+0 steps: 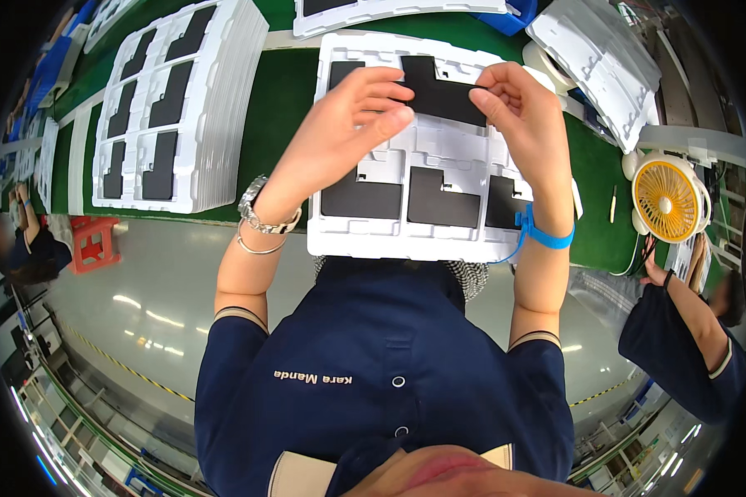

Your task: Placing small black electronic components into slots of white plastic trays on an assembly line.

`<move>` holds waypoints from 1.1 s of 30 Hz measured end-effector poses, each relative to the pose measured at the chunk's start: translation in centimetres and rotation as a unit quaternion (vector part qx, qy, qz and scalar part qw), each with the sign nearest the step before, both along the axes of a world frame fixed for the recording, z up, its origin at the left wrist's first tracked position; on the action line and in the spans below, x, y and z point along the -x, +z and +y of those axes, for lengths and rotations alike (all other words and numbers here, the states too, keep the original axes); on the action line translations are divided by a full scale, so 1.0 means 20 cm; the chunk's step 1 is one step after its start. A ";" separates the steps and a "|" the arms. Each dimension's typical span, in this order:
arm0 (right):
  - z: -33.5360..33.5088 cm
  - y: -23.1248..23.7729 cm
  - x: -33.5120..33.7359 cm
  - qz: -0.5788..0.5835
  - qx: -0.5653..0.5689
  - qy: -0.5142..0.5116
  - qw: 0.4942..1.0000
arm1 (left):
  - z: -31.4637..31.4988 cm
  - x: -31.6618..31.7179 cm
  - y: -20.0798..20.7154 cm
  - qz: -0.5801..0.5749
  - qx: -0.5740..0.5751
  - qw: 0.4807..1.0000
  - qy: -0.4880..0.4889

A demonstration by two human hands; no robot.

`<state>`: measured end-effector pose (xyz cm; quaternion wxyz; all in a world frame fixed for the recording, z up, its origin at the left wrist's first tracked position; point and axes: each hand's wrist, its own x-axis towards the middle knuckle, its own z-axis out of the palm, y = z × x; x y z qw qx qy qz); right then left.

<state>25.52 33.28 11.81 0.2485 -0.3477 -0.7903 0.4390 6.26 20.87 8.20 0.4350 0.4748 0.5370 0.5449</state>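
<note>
A flat black L-shaped piece (443,98) is held up over a white molded tray (464,153) in front of me. My left hand (344,124) has its fingertips and thumb at the piece's left edge. At the opposite end, my right hand (526,116) pinches the piece between thumb and fingers. Similar black pieces (360,199) lie in the tray's near row, and another black piece (346,74) shows partly behind my left hand. A blue strap (547,238) circles my right wrist.
A tall stack of white trays (211,141) with black pieces on top stands left on the green table (265,124). To the right are tilted white trays (593,58), a yellow fan (667,199) and a slim tool (612,205). Co-workers are at both sides.
</note>
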 end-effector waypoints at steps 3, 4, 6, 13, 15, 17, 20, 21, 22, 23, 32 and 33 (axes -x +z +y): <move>-0.04 0.03 0.01 0.015 -0.016 -0.043 0.999 | 0.02 -0.01 -0.03 0.112 -0.056 0.990 0.065; -0.06 0.04 0.01 0.051 0.011 -0.030 0.998 | 0.03 -0.01 -0.03 0.228 -0.116 0.959 0.125; -0.08 0.05 0.02 0.093 0.087 0.009 0.992 | 0.01 -0.04 0.00 0.127 -0.082 0.982 0.114; -0.15 0.00 0.08 0.086 0.084 0.062 0.991 | -0.07 -0.04 0.08 0.017 0.028 0.996 0.078; -0.17 -0.01 0.09 0.102 0.054 0.093 0.989 | -0.08 -0.04 0.07 0.014 0.019 0.997 0.074; -0.17 -0.02 0.09 0.099 0.052 0.101 0.989 | -0.09 -0.05 0.08 0.042 0.031 0.997 0.060; -0.18 -0.01 0.10 0.068 0.041 0.119 0.990 | -0.08 -0.06 0.09 0.052 0.036 0.996 0.056; -0.18 0.00 0.10 0.066 0.037 0.119 0.990 | -0.09 -0.06 0.09 0.051 0.037 0.996 0.057; -0.19 0.00 0.10 0.064 0.033 0.117 0.991 | -0.08 -0.06 0.08 0.060 0.031 0.996 0.055; -0.19 0.00 0.09 0.063 0.034 0.117 0.990 | -0.08 -0.06 0.08 0.069 0.024 0.996 0.053; -0.14 0.03 0.07 0.076 0.149 0.149 0.974 | -0.11 -0.05 0.11 0.014 0.041 0.998 0.043; -0.12 0.04 0.06 0.112 0.184 0.157 0.964 | -0.12 -0.05 0.11 0.013 0.041 0.998 0.043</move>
